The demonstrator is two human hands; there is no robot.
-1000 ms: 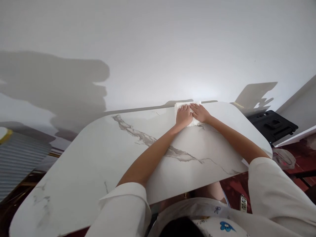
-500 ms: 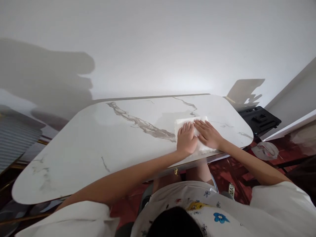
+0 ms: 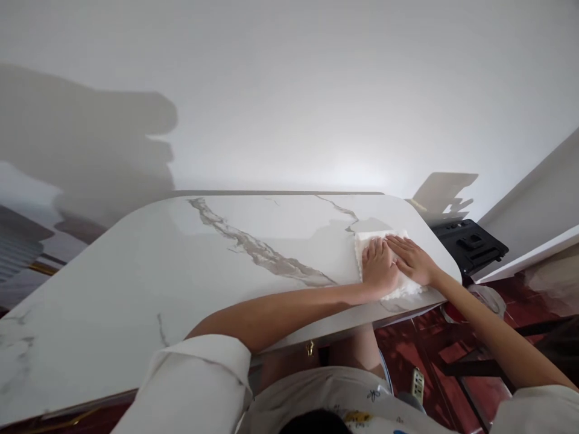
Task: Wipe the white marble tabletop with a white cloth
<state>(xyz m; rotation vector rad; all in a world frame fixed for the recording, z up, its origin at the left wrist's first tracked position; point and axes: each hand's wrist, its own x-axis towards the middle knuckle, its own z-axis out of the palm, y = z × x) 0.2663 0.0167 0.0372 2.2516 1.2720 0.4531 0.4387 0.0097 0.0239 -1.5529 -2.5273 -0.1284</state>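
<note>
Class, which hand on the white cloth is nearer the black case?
The right hand, on the right of the white cloth; the left hand is farther from the black case.

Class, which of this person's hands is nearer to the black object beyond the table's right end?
The right hand. It rests on the white cloth, on the side toward the black object; the left hand is on the same cloth, farther from it.
</note>
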